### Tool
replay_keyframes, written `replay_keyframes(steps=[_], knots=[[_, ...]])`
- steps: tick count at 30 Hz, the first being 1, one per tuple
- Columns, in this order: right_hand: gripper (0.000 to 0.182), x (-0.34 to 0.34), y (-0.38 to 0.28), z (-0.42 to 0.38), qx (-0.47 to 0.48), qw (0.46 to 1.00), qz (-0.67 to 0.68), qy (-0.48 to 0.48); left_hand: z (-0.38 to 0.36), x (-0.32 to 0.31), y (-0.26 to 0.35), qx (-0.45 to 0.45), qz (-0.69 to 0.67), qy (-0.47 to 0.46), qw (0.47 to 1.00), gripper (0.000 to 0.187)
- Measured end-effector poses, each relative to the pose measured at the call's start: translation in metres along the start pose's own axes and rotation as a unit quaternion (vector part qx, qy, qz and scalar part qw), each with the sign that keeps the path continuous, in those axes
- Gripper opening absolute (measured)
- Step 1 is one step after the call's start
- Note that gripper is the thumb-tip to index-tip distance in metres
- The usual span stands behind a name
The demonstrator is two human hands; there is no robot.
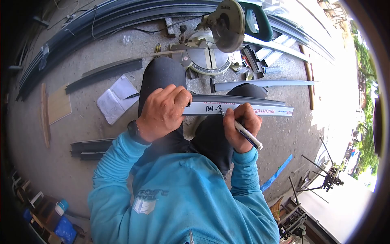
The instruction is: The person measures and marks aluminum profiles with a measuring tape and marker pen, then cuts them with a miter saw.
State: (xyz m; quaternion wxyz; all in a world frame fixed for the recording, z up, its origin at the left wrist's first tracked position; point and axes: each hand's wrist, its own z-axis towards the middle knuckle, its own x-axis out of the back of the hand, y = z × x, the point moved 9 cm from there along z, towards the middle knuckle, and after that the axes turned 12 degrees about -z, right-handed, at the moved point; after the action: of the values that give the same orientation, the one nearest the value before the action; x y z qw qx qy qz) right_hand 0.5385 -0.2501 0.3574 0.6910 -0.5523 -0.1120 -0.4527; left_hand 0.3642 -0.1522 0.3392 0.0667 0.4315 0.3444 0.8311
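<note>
Across my knees lies a grey aluminium profile with a white printed film on its face. My left hand is closed around its left end. In my right hand is a white marker pen, its tip down at the film. Black handwriting, which looks like "RM-3", stands on the film just left of the pen tip. The profile's far left end is hidden behind my left hand.
A miter saw stands on the floor ahead of my knees. Long dark profiles lie behind it. To the left are an open notebook with a pen and a wooden board. Shorter offcuts lie right of the saw.
</note>
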Motion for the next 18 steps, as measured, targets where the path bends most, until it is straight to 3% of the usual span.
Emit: replay_keyframes(steps=[1, 5, 11, 18], knots=[[0.028, -0.001, -0.003, 0.000, 0.011, 1.000, 0.000, -0.010, 0.000, 0.000, 0.000, -0.001, 0.000, 0.001, 1.000, 0.049], [0.026, 0.009, 0.019, -0.005, -0.115, 0.987, 0.108, 0.042, 0.000, 0.003, 0.000, -0.003, -0.006, 0.010, 1.000, 0.048], [0.023, 0.023, 0.024, -0.002, -0.105, 0.988, 0.101, 0.053, -0.003, 0.002, -0.003, 0.000, 0.000, 0.023, 1.000, 0.043], [0.028, 0.018, 0.020, -0.004, -0.056, 0.998, -0.005, 0.040, -0.010, 0.002, -0.004, -0.022, 0.031, 0.062, 0.997, 0.026]])
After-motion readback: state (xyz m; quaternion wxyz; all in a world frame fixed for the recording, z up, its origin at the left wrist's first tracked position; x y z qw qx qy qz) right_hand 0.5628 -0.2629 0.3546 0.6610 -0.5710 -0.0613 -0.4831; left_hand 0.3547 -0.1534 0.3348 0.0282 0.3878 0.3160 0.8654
